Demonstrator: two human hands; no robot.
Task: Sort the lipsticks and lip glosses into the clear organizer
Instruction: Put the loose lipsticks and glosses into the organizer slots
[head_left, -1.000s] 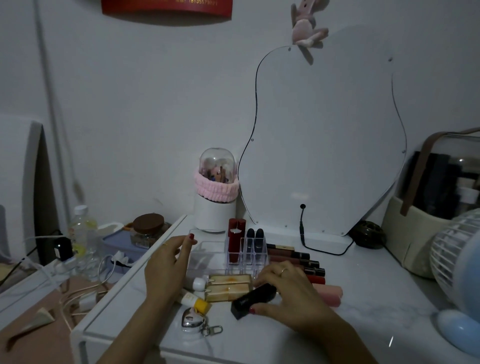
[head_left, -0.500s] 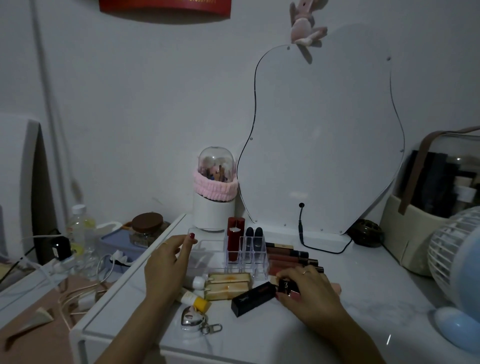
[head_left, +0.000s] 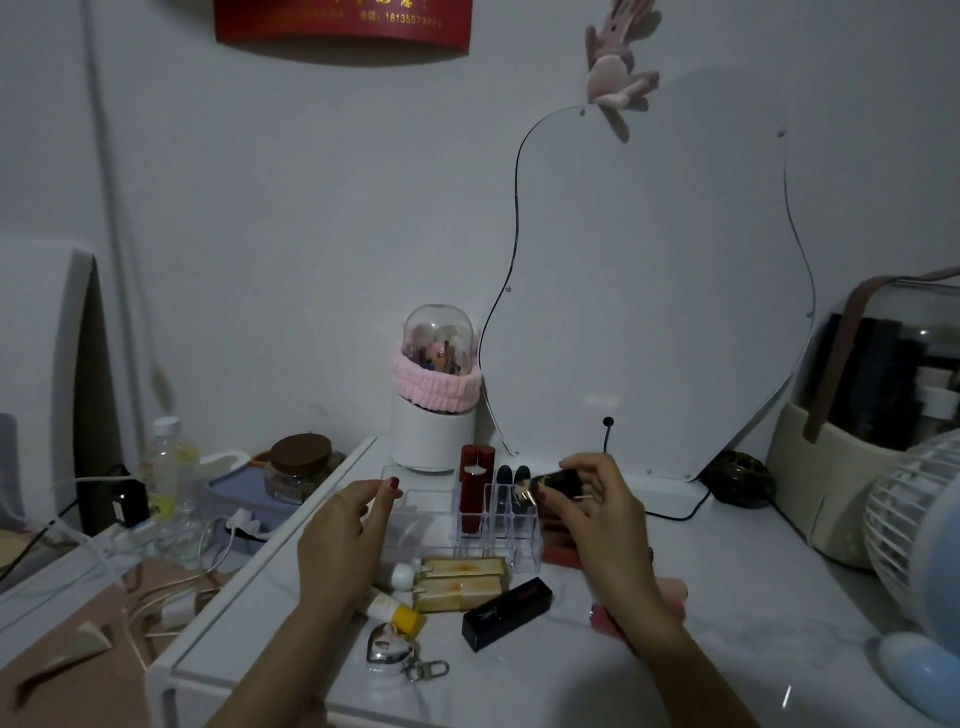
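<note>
Over organizer (head_left: 498, 512), right hand (head_left: 597, 512) lifted lipstick (head_left: 558, 480)

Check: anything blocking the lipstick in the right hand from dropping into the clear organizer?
Nothing visible. The right hand holds the dark lipstick just above the clear organizer; its front slots look empty, while back ones hold a red tube.
</note>
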